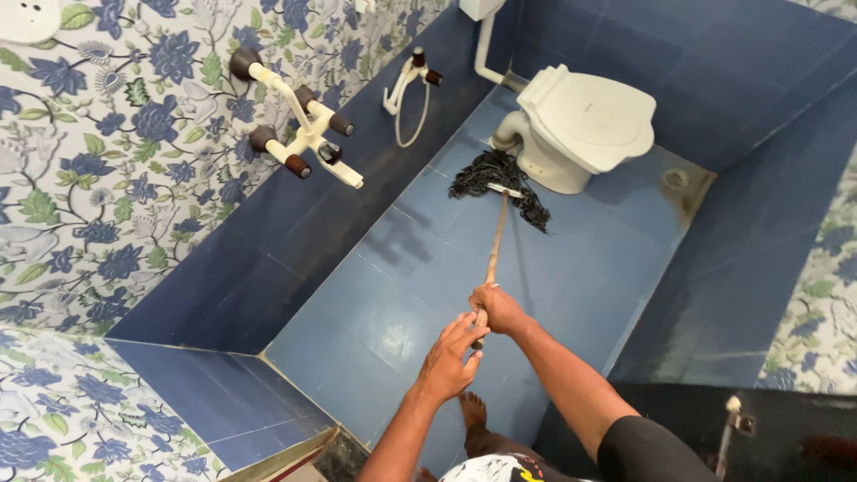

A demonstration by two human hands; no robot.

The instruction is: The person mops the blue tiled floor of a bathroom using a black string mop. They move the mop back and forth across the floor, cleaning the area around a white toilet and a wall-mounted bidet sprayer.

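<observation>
Grip worries me: my right hand (498,308) wraps the mop handle (493,250), left hand (451,357) half-closed beside it, so the mop head (500,183) against the toilet base (544,170) could snag.

Even, fairly bright light fills the tiled bathroom, with a pale sheen glinting off the wet blue floor (420,303). Soft shadows fall from the wall taps (299,120) onto the dark blue tiles. Wide-angle distortion bends the walls at the edges; focus stays sharp throughout.
</observation>
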